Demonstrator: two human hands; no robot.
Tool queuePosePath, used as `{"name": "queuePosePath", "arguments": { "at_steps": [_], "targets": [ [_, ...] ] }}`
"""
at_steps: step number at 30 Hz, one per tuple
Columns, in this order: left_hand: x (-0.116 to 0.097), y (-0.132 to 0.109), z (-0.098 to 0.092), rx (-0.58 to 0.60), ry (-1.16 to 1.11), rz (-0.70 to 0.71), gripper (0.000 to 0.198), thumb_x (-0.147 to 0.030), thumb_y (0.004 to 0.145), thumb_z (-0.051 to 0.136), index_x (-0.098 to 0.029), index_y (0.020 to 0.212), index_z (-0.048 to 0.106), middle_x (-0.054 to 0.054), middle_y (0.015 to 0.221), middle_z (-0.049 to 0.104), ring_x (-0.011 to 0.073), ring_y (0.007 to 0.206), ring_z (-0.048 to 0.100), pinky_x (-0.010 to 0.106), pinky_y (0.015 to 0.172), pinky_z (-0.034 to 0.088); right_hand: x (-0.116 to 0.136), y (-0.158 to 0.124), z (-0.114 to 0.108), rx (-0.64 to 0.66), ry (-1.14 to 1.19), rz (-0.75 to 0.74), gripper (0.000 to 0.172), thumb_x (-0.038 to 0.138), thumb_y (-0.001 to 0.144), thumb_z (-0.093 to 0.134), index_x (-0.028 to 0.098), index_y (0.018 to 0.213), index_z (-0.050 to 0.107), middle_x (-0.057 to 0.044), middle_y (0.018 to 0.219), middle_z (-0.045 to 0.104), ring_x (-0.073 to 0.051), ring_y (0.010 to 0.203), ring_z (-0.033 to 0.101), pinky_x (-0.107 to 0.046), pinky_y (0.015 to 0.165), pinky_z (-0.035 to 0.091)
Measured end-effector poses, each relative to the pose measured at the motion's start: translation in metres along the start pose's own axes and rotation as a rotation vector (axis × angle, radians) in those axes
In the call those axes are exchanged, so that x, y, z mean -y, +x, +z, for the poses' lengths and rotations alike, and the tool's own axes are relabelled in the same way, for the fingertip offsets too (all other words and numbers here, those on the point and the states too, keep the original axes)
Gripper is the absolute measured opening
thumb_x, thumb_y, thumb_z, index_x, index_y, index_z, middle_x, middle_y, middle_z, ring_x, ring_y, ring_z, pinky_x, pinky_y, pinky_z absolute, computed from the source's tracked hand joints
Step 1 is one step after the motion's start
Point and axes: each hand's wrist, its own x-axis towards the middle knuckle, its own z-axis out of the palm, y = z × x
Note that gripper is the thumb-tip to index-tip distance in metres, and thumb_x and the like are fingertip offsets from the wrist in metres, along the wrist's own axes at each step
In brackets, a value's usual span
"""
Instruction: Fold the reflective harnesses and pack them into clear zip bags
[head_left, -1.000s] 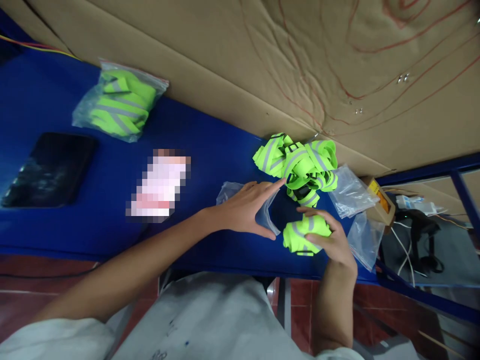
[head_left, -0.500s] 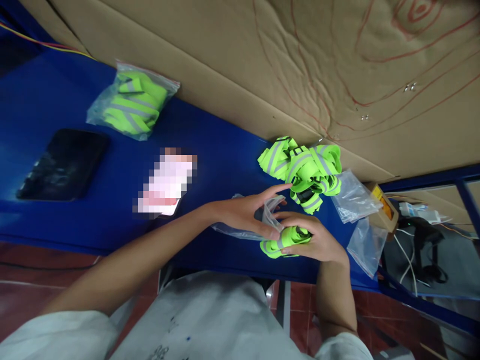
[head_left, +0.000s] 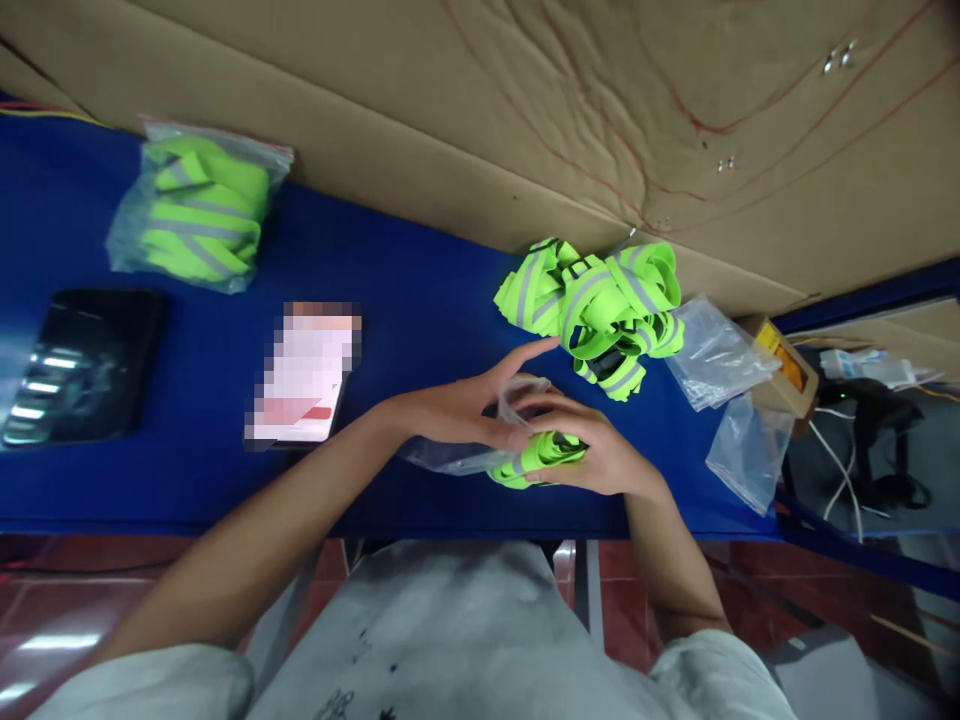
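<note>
My right hand (head_left: 589,445) is closed around a folded bundle of neon-yellow reflective strap (head_left: 536,458) with a grey stripe. My left hand (head_left: 469,408) is on a clear plastic bag (head_left: 454,456), its thumb at the bag's mouth and its index finger stretched out. The bag's opening lies between both hands, against the bundle's left end; how far the bundle is inside I cannot tell. Just beyond the hands sits a heap of the same reflective straps (head_left: 600,305) with black buckles.
A filled zip bag of straps (head_left: 202,215) lies at the back left. Nearer are a black tablet-like device (head_left: 86,365) and a phone (head_left: 304,375) with a blurred screen. Flat clear bags (head_left: 720,350) and a small cardboard box (head_left: 780,370) are at right. A cardboard wall (head_left: 390,130) backs the blue table (head_left: 420,290).
The bundle and the bag mouth have come closer together, with my right hand's fingers now nearer my left hand. The whole view has shifted and turned slightly.
</note>
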Motion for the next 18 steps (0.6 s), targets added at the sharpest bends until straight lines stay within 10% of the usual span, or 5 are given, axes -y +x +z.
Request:
{"name": "queuePosePath", "arguments": {
  "at_steps": [4,12,18],
  "targets": [
    [-0.009,-0.007,0.007,-0.043,0.251,-0.025,0.143,-0.042,0.066,0.092,-0.041,0.162,-0.014,0.013,0.160,0.041,0.0332,0.148,0.043,0.053,0.117,0.041,0.002,-0.004,-0.011,-0.006,0.033,0.001,0.041,0.032,0.079,0.085,0.027,0.118,0.076,-0.008,0.129,0.069,-0.023,0.121,0.066,-0.041,0.110,0.050],
    [-0.019,-0.010,0.004,-0.162,0.305,0.070,0.117,-0.037,0.081,0.082,-0.038,0.164,0.000,0.012,0.141,0.058,0.0272,0.126,0.061,0.050,0.108,0.047,0.012,-0.027,-0.049,0.179,0.098,0.083,0.035,0.029,0.077,0.086,0.023,0.110,0.080,-0.009,0.116,0.077,-0.024,0.104,0.074,-0.037,0.092,0.060],
    [-0.004,-0.006,0.012,-0.103,0.147,0.053,0.130,-0.049,0.071,0.089,-0.039,0.164,-0.001,0.017,0.163,0.037,0.0362,0.150,0.038,0.059,0.122,0.027,0.000,-0.035,-0.051,-0.080,0.050,0.145,0.034,0.030,0.072,0.090,0.023,0.104,0.080,-0.008,0.110,0.078,-0.027,0.111,0.073,-0.037,0.098,0.057]
  ]
}}
